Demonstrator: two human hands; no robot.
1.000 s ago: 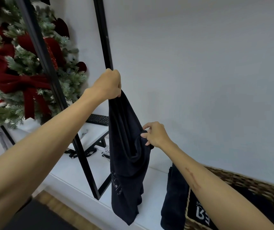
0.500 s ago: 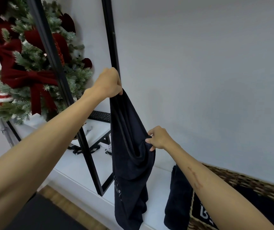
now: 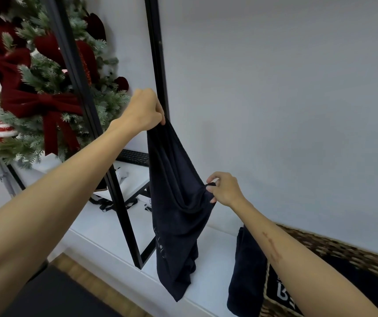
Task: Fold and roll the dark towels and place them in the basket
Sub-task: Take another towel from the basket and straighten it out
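Left hand (image 3: 145,109) at eleven o'clock, fisted round the top corner of a dark towel (image 3: 177,216) — cloth hanging over the white worktop (image 3: 105,239). Right hand (image 3: 223,189) at three o'clock of the towel, pinching its edge. Wicker basket (image 3: 334,248) at five o'clock — another dark towel (image 3: 246,277) draped over its rim.

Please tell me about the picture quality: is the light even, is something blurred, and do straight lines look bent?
Head view: soft, even light with no glare; the wide lens bows the black frame post; the dark towel, held by the left hand and right hand, is so dark that its folds barely show; the wicker basket is blurred near the edge.
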